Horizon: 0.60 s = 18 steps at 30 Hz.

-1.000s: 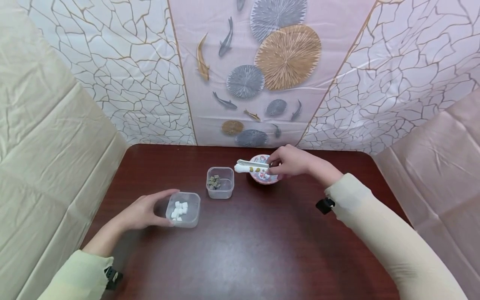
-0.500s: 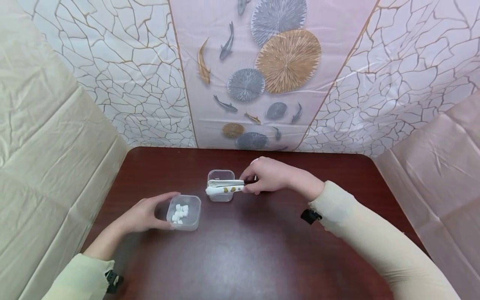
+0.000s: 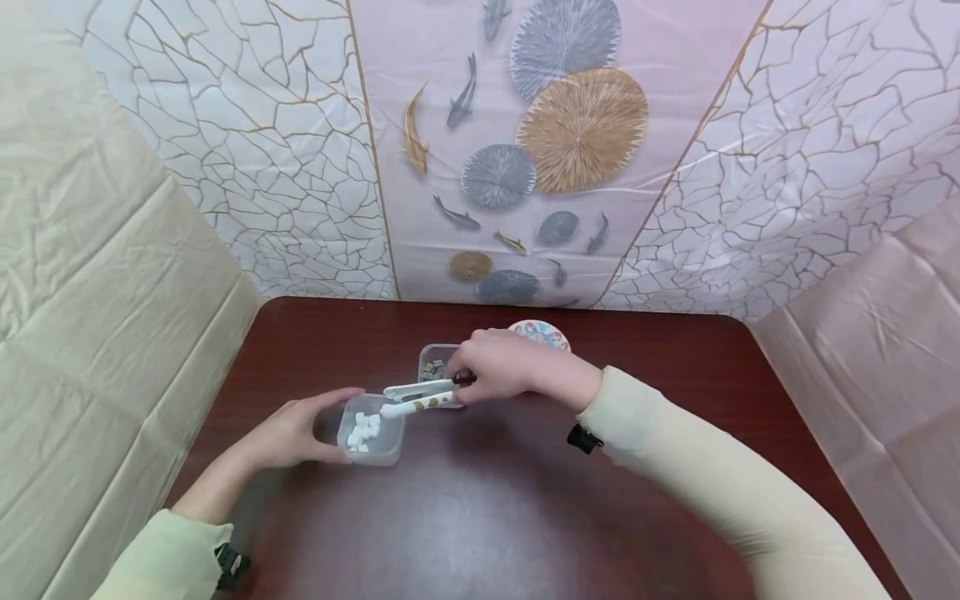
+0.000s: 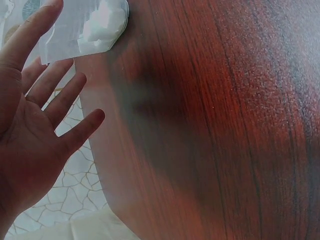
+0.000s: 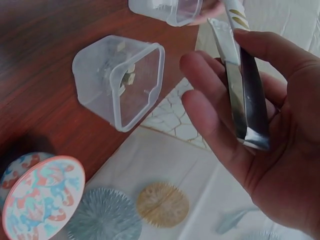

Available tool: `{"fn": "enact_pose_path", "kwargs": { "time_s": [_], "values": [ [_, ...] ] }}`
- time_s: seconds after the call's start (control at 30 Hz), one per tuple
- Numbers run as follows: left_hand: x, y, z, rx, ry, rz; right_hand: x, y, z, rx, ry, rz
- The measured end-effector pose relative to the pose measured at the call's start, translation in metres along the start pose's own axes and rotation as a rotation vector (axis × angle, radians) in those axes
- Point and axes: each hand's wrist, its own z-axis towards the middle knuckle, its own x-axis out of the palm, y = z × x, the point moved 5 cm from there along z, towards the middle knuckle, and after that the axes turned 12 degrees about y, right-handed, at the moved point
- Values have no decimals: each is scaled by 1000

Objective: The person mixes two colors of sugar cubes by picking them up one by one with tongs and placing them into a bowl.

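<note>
My left hand (image 3: 288,433) grips the left side of a clear plastic container (image 3: 390,450), thumb on one edge and fingers on the other. Several small white cubes (image 3: 363,427) lie inside it. My right hand (image 3: 498,362) holds white tongs (image 3: 423,404) with yellowish spots and a dark, metal-ended handle (image 5: 252,100). The tong tips hover over the right part of that container, their two arms spread apart with nothing seen between them. Beneath and behind my right hand stands a second clear container (image 5: 95,75) with several small greenish-brown pieces (image 5: 127,77), partly hidden in the head view.
A patterned bowl (image 3: 543,333) in red, blue and white stands at the back right, partly covered by my right forearm. The dark wooden table (image 3: 465,517) meets a patterned cloth backdrop (image 3: 495,242) at its far edge, and cloth walls rise at both sides.
My right hand has moved left and nearer with the tongs, from over the bowl, past the second container, to the white cubes' container. The tong arms have spread. My left hand stays in place.
</note>
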Motion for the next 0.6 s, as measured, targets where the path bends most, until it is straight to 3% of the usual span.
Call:
{"fn": "enact_pose_path", "kwargs": {
  "time_s": [0.33,0.6],
  "values": [
    [0,-2,1,14,-12,10,4,12,25,128,46,-160],
    [-2,-2,1,28,-14,5,7,20,37,187,33,-243]
  ]
}}
